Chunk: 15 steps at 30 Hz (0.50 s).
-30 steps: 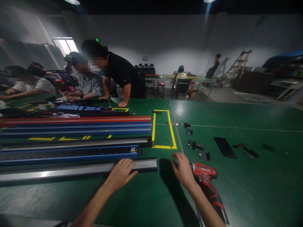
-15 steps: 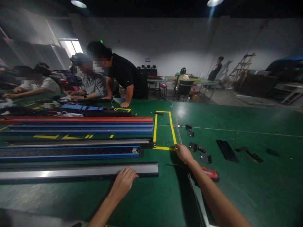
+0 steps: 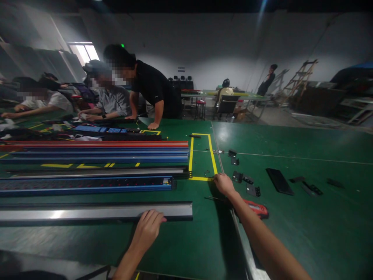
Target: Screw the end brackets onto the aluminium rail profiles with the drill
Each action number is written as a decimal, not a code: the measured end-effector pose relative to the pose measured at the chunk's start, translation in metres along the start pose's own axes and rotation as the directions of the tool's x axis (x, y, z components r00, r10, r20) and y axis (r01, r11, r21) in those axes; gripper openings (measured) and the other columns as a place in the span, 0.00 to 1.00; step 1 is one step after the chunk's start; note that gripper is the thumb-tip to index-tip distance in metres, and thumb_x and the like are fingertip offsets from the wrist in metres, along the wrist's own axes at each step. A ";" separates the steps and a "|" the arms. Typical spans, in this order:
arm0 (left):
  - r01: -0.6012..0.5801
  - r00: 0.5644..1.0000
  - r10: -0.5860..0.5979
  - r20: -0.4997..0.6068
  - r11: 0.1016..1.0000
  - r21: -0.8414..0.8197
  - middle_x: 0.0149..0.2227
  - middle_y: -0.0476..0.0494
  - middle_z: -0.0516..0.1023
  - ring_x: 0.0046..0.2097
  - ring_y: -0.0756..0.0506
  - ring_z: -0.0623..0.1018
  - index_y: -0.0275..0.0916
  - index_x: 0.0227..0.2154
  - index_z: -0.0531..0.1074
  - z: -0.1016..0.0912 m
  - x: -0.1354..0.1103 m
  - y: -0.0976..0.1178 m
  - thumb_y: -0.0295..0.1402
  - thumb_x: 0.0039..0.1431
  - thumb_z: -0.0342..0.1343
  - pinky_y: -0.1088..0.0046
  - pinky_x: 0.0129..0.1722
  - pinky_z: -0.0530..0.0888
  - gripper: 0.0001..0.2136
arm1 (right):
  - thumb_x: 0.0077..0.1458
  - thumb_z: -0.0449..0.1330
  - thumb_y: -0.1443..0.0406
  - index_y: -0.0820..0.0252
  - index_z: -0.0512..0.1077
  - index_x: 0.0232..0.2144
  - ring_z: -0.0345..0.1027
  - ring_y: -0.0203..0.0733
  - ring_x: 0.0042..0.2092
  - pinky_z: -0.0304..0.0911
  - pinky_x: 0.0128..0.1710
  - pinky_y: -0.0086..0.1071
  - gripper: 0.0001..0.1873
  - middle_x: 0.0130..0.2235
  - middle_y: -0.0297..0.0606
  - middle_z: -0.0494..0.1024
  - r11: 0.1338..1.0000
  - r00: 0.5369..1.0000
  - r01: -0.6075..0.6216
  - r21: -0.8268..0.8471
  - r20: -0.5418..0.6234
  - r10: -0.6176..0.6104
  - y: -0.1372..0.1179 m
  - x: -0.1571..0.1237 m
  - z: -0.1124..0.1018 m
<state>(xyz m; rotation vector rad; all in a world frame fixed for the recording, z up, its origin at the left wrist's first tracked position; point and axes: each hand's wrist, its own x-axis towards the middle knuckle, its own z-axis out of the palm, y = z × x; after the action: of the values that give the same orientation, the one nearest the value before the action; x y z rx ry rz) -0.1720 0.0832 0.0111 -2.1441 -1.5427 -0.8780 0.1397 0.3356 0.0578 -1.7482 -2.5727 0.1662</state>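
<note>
My left hand (image 3: 149,227) grips the near edge of a long silver metal profile (image 3: 96,212) with dark edges, close to its right end. The fingers rest on top of the profile and the thumb is at its front side. My right hand (image 3: 223,184) is lowered to the green table (image 3: 186,241) at the near right corner of a yellow tape rectangle (image 3: 201,179). Its fingers are curled together, and what they hold, if anything, is hidden. Under my right forearm lies a red and black tool (image 3: 257,209), with a thin dark shaft showing to its left.
Beyond the silver profile lie a blue profile (image 3: 87,189), a black one (image 3: 101,171) and several blue and red ones (image 3: 116,144). Black brackets (image 3: 253,189) and a dark flat phone-like slab (image 3: 279,181) lie to the right. A person in black (image 3: 157,87) leans on the far table edge.
The silver profile and my left hand have shifted slightly towards me and to the left. My right hand stays by the tape corner. The view has tilted a little.
</note>
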 end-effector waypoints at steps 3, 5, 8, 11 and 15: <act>0.011 1.000 -0.011 -0.004 1.000 0.012 0.30 0.47 0.77 0.34 0.44 0.76 0.40 0.37 0.74 -0.002 -0.005 -0.001 0.22 0.71 0.50 0.65 0.39 0.67 0.10 | 0.69 0.52 0.67 0.64 0.79 0.44 0.72 0.50 0.51 0.61 0.49 0.34 0.15 0.48 0.52 0.81 1.000 1.000 0.012 -0.016 -0.011 -0.012 -0.003 -0.003 0.001; 0.018 1.000 -0.018 -0.002 1.000 0.011 0.31 0.47 0.77 0.35 0.44 0.76 0.39 0.38 0.73 -0.004 -0.009 -0.002 0.22 0.71 0.50 0.64 0.40 0.68 0.09 | 0.70 0.50 0.67 0.66 0.78 0.46 0.70 0.52 0.52 0.60 0.51 0.36 0.16 0.50 0.54 0.79 1.000 0.999 0.019 -0.025 -0.029 -0.020 -0.007 -0.006 0.000; 0.023 1.000 -0.023 -0.004 1.000 0.011 0.32 0.47 0.78 0.36 0.44 0.76 0.39 0.39 0.73 -0.004 -0.014 -0.004 0.21 0.71 0.50 0.64 0.41 0.69 0.09 | 0.71 0.48 0.66 0.68 0.77 0.46 0.68 0.54 0.53 0.58 0.52 0.38 0.18 0.50 0.56 0.78 0.999 0.998 0.029 -0.032 -0.047 -0.030 -0.013 -0.013 -0.003; 0.026 1.000 -0.026 -0.015 1.000 0.016 0.32 0.47 0.78 0.36 0.44 0.77 0.40 0.39 0.73 -0.003 -0.017 -0.005 0.21 0.70 0.51 0.63 0.41 0.69 0.08 | 0.71 0.48 0.66 0.66 0.78 0.45 0.68 0.53 0.52 0.58 0.53 0.39 0.19 0.50 0.56 0.78 0.998 0.998 0.059 -0.027 -0.037 -0.060 -0.019 -0.020 -0.003; 0.039 0.998 -0.038 -0.039 0.999 0.008 0.33 0.47 0.79 0.36 0.43 0.78 0.40 0.39 0.73 0.000 -0.019 -0.006 0.22 0.70 0.52 0.63 0.41 0.70 0.07 | 0.67 0.54 0.66 0.64 0.80 0.40 0.67 0.52 0.52 0.57 0.55 0.38 0.14 0.49 0.52 0.79 0.995 0.995 0.098 0.005 -0.020 -0.097 -0.025 -0.029 -0.005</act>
<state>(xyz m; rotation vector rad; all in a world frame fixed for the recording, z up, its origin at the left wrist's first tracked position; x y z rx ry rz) -0.1814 0.0713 -0.0019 -2.0853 -1.5707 -0.9189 0.1276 0.2999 0.0666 -1.6096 -2.6334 0.1531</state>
